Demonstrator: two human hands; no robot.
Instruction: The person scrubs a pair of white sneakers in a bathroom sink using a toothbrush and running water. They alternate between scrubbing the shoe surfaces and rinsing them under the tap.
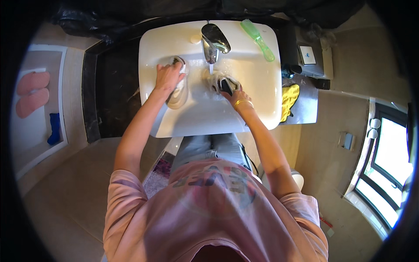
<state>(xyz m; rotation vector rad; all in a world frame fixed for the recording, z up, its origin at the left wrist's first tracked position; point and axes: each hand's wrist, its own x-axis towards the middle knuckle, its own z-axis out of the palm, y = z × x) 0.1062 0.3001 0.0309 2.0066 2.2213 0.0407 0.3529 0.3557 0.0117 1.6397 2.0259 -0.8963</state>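
Note:
Two pale shoes are in the white sink (pixel 150 48). My left hand (pixel 169 78) is closed on the collar of the left shoe (pixel 178 97), which rests toward the sink's left side with its toe end near me. Farther right, my right hand (pixel 240 95) grips the right shoe (pixel 229 83) by its near end; some of those fingers are hidden. The dark opening of this shoe faces up. Water from the chrome faucet (pixel 212 43) runs down onto or just beside its far-left end, splashing around it.
A green brush (pixel 257 39) lies on the sink's back right rim. Right of the sink are a yellow cloth (pixel 289 100) and a dark cabinet (pixel 322 61). Pink slippers (pixel 32 102) and a blue sock-shaped item (pixel 53 129) are at far left. A window (pixel 388 153) is at right.

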